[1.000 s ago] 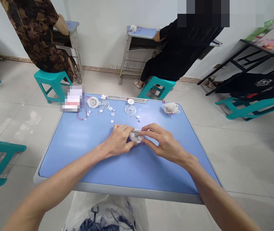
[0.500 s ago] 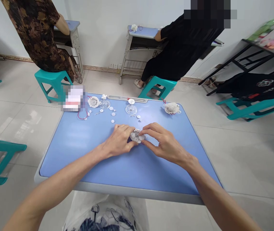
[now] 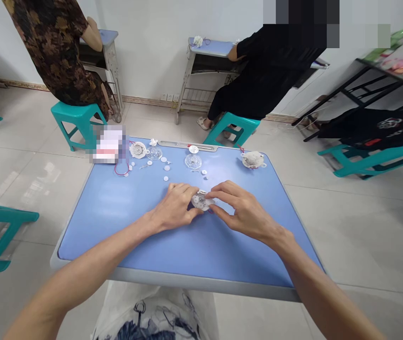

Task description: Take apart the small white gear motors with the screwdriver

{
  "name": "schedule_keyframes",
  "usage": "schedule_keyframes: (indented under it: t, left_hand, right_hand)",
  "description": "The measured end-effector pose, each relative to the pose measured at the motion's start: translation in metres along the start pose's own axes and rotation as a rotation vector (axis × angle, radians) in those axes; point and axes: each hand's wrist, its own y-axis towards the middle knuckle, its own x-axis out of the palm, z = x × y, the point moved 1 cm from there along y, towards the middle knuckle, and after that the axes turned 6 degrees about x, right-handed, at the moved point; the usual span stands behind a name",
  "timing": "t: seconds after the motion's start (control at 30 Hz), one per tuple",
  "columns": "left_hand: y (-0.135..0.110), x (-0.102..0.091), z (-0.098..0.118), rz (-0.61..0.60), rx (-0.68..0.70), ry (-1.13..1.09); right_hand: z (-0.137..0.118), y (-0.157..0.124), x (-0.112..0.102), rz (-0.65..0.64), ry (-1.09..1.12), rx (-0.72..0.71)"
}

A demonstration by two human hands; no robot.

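Observation:
Both my hands meet over a small round white plastic unit (image 3: 199, 200) with a clear centre and a thin red wire at its lower edge. My left hand (image 3: 175, 208) pinches its left side, and my right hand (image 3: 244, 208) holds its right side with the fingertips. Both rest near the middle of a blue desktop (image 3: 91, 222). Farther ahead lie a white round housing (image 3: 137, 150), a clear faceted disc (image 3: 154, 153), a second clear faceted disc (image 3: 193, 161), small white discs (image 3: 166, 167), a loop of red wire (image 3: 121, 169), and a white housing with red wire (image 3: 253, 159).
A pixelated white-and-pink packet (image 3: 109, 144) sits at the desk's far left corner. Two seated people (image 3: 268, 71) work at wall desks ahead, on teal stools (image 3: 77, 115). A black folding table (image 3: 364, 85) stands at the right. A white printed bag (image 3: 152, 314) lies below the near edge.
My right fingers have shifted slightly rightward on the round unit, showing more of its clear centre. My left hand has barely moved.

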Motion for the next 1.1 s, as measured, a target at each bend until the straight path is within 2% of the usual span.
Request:
schedule_keyframes:
  t: [0.53, 0.67, 0.83, 1.1]
  left_hand:
    - [0.0, -0.001, 0.001, 0.0, 0.0, -0.019]
    - [0.0, -0.002, 0.001, 0.004, -0.005, -0.026]
    - [0.001, -0.001, -0.001, 0.008, 0.005, -0.02]
    - [0.0, 0.002, -0.003, 0.025, 0.029, -0.02]
  right_hand:
    - [0.004, 0.0, 0.0, 0.003, 0.09, 0.032]
    - [0.012, 0.001, -0.003, 0.02, 0.182, 0.11]
    - [0.03, 0.006, -0.003, 0.123, 0.207, 0.234]
    - [0.058, 0.014, 0.02, 0.195, 0.17, 0.396]
